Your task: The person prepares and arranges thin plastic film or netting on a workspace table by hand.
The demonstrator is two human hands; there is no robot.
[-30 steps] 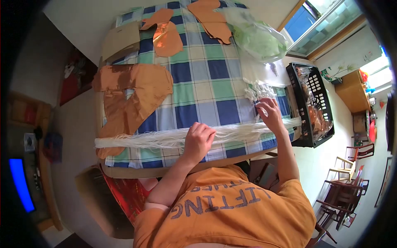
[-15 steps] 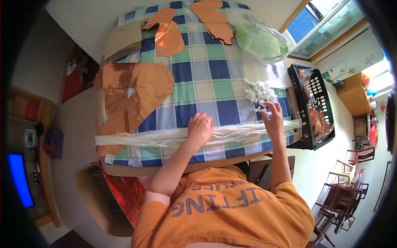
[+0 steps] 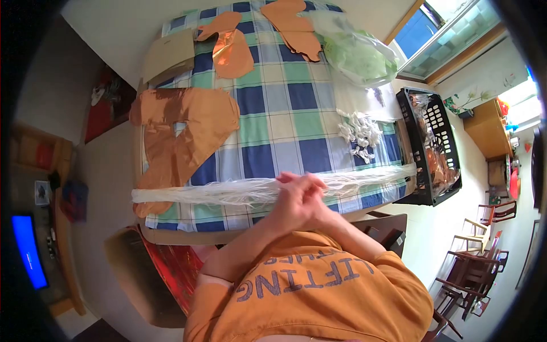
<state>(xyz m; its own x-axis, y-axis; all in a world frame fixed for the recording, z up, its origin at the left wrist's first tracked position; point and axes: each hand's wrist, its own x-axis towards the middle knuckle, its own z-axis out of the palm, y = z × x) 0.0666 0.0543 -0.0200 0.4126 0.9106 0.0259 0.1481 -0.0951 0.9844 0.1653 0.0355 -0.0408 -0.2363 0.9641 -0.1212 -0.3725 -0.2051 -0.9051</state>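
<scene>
In front of my chest, my left hand (image 3: 289, 199) and my right hand (image 3: 312, 191) are brought together, fingers curled against each other. Whatever they hold, if anything, is hidden between the fingers. Just beneath them a long bundle of white string (image 3: 228, 192) stretches across the near side of the checkered cloth (image 3: 273, 118). To the right lies a small heap of white knotted pieces (image 3: 362, 132). At the left, a large flat copper foil shape (image 3: 191, 114) overlaps the string's left end.
Two more copper shapes, a folded foil one (image 3: 232, 54) and a stack (image 3: 290, 28), lie at the far side. A brown cardboard piece (image 3: 169, 54) is at far left. A bag with green contents (image 3: 362, 57) and a black basket (image 3: 436, 125) stand right.
My right hand has left the white heap and moved left and nearer to meet my left hand. My left hand has shifted slightly right and toward me.
</scene>
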